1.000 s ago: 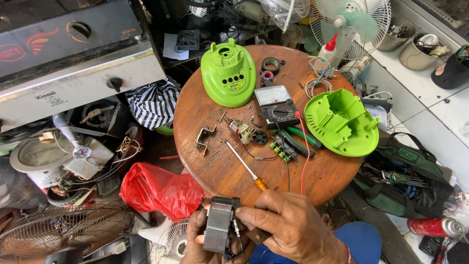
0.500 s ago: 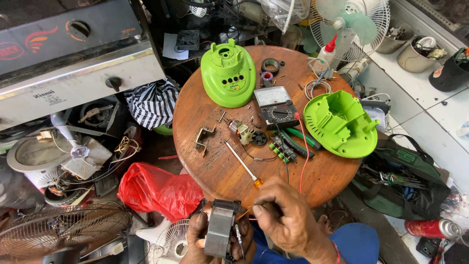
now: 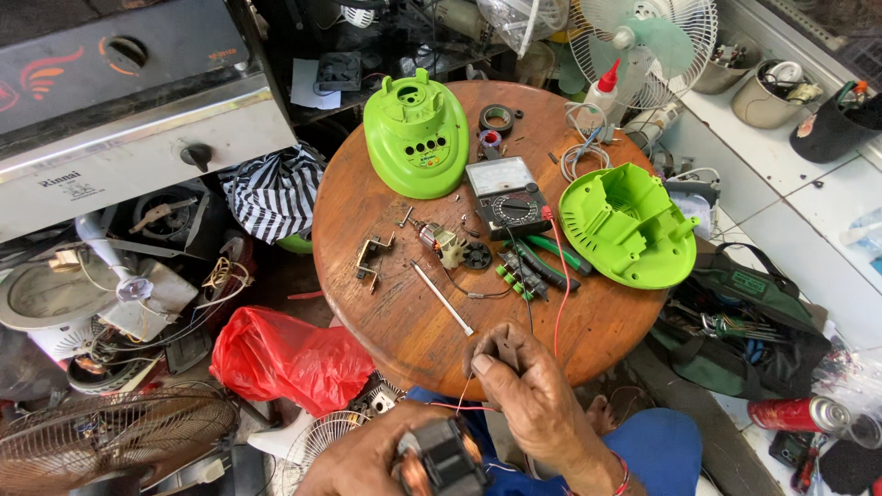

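Cluttered repair clutter surrounds the round wooden table (image 3: 386, 321), which carries 2 lime-green plastic housing shells (image 3: 418, 138) and a grey analog multimeter (image 3: 505, 188). Below its near edge, the left hand (image 3: 377, 459) clasps a dark copper-wound motor stator (image 3: 441, 464); the right hand (image 3: 528, 390) pinches its thin wire.

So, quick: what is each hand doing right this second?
Left hand: closed around a dark motor stator with copper windings.
Right hand: fingers pinched on a thin red wire near the round wooden table.
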